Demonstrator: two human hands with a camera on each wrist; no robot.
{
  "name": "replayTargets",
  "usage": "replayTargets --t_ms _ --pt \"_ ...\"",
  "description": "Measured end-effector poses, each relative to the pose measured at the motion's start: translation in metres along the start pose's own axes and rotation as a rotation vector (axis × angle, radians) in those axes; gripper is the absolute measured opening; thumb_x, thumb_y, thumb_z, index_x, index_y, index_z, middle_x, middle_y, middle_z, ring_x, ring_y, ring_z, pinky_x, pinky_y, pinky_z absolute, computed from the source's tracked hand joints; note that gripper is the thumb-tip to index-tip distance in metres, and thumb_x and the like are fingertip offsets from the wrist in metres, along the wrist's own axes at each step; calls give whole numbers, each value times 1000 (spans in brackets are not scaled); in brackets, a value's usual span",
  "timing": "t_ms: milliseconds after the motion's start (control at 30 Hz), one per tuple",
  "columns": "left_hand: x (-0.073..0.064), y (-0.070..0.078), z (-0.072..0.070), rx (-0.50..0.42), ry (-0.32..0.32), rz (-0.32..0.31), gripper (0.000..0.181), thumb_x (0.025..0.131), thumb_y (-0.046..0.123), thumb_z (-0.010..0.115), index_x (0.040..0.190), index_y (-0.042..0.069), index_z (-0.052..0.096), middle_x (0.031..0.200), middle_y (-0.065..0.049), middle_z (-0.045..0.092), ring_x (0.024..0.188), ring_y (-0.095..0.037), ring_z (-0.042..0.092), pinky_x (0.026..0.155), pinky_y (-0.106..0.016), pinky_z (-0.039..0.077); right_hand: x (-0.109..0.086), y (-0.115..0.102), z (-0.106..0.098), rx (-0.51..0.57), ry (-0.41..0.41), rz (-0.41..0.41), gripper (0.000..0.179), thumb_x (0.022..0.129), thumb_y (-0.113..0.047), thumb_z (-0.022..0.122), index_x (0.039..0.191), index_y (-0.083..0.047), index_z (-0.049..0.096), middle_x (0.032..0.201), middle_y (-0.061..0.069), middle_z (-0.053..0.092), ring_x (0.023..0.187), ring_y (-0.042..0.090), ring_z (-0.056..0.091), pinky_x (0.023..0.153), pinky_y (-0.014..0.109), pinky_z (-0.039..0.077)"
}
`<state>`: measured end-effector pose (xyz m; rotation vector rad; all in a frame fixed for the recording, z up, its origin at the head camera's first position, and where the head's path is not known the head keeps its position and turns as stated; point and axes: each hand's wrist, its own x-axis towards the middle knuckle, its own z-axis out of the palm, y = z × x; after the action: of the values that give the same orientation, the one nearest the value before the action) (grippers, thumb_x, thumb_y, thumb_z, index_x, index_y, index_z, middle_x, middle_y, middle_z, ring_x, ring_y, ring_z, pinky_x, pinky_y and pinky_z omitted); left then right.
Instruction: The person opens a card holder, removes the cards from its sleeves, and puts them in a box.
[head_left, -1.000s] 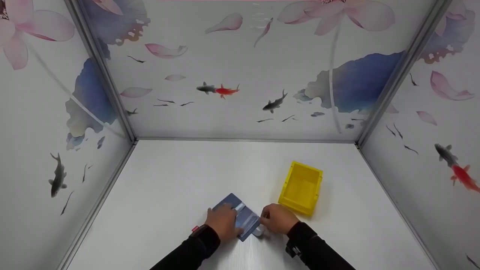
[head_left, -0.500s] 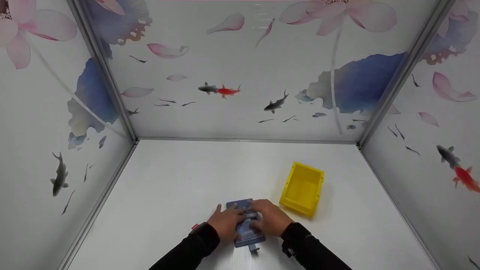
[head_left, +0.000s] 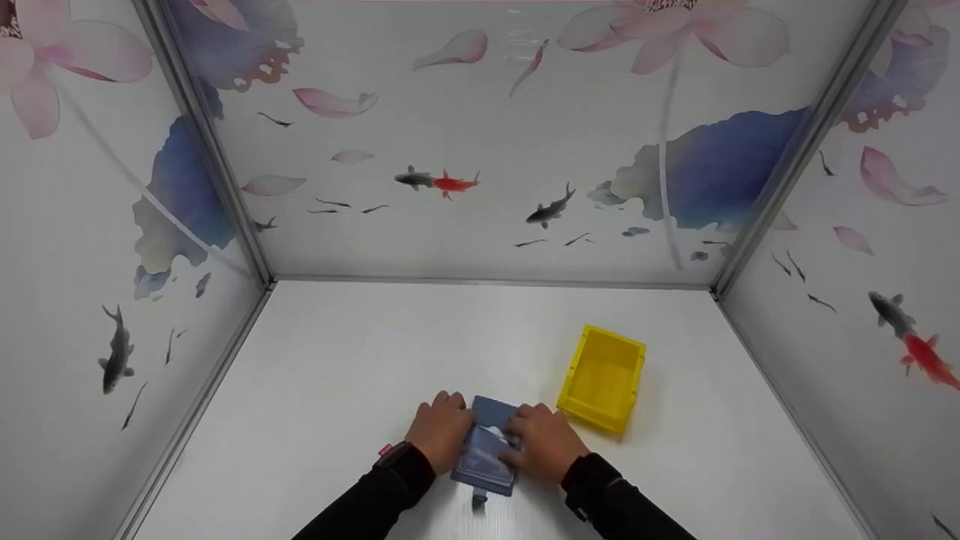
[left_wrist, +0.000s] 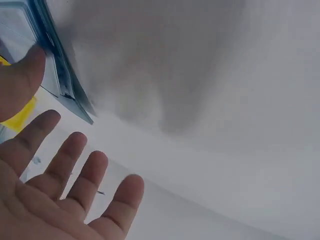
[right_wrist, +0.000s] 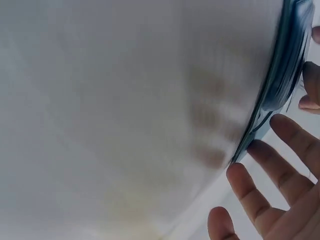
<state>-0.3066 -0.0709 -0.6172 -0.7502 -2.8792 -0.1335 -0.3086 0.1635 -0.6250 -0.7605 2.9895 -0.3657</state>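
A flat blue-grey rectangular pack (head_left: 484, 461) with a clear raised front lies between both hands, tilted slightly. A narrow tab (head_left: 479, 498) sticks out from its near edge. My left hand (head_left: 439, 431) is at the pack's left side. In the left wrist view its thumb (left_wrist: 31, 65) touches the pack's edge, while the other fingers (left_wrist: 95, 170) are spread and apart from it. My right hand (head_left: 546, 441) is at the right side, its thumb over the front. In the right wrist view, nearly straight fingers (right_wrist: 280, 167) reach the pack's edge (right_wrist: 265, 95).
A yellow open bin (head_left: 602, 379) stands on the white table (head_left: 360, 345), just beyond my right hand. White panels printed with fish and flowers enclose the back (head_left: 450, 247) and both sides.
The pack has turned from a slant to nearly lengthwise, its tab now pointing towards me. The right hand has come from beside the pack onto its right edge. The yellow bin has not moved.
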Motion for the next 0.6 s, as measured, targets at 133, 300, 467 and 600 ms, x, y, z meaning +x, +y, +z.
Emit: replayTargets --t_ms 133,300,467,600 --pt "-1 3 0 -60 4 -4 19 92 5 86 110 11 83 106 -4 70 93 -21 57 78 -41 55 -3 -4 1 -19 0 44 47 98 -57 83 123 -17 83 117 1 71 104 25 61 87 51 54" --pt "-6 16 -3 -141 -142 -62 50 94 52 90 119 9 84 121 -6 74 107 -23 62 96 -51 59 -4 -11 0 -26 -29 78 56 95 -65 84 120 -15 85 119 3 71 106 25 60 87 53 52" --pt "-12 27 1 -81 -185 -89 92 74 77 95 131 7 81 134 -11 74 118 -28 63 100 -60 58 -5 -18 -2 -62 -17 84 58 94 -65 84 117 -12 86 119 9 73 103 29 62 89 60 54" --pt "-16 28 2 -2 -147 -71 81 75 66 98 131 9 81 126 -10 74 113 -27 63 98 -61 58 -7 -21 -2 -87 2 100 61 96 -68 81 114 -10 85 115 11 75 101 31 65 91 63 56"
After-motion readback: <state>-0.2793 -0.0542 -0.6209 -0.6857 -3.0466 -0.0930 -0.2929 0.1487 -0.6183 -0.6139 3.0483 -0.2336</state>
